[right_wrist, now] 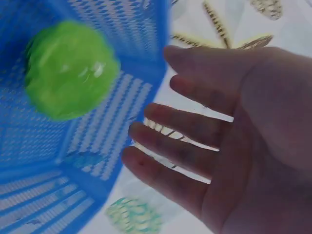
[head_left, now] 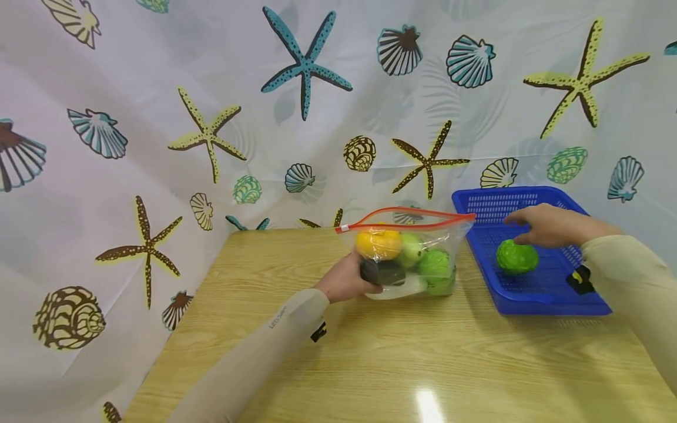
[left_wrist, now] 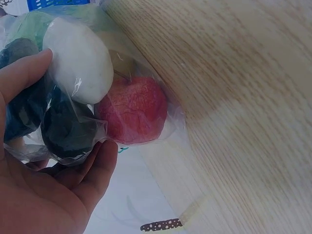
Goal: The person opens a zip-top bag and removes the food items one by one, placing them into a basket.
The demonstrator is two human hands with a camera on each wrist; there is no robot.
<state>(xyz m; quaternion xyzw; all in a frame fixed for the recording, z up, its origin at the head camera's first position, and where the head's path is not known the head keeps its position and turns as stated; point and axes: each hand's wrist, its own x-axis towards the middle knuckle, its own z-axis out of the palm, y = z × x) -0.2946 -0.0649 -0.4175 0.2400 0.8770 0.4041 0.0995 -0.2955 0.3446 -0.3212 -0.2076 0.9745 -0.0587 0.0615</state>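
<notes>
A clear zip bag [head_left: 388, 289] with a red zip edge stands on the table, its mouth parted. Through its film show an orange fruit [head_left: 378, 244], a light green fruit [head_left: 410, 249], a green leafy-textured ball [head_left: 436, 265], a dark purple item [left_wrist: 68, 127], a white oval [left_wrist: 80, 61] and a red apple [left_wrist: 136, 111]. My left hand [head_left: 346, 279] grips the bag's left side, thumb and fingers around the dark item. Above the blue basket my right hand [head_left: 552, 225] hovers with fingers spread, holding nothing. Below it a bright green bumpy vegetable [head_left: 516, 257] lies in the basket.
The blue plastic basket [head_left: 550, 306] with mesh walls sits at the table's right, close to the bag. Behind the wooden table [head_left: 275, 252] hangs a white curtain [head_left: 328, 153] printed with starfish and shells.
</notes>
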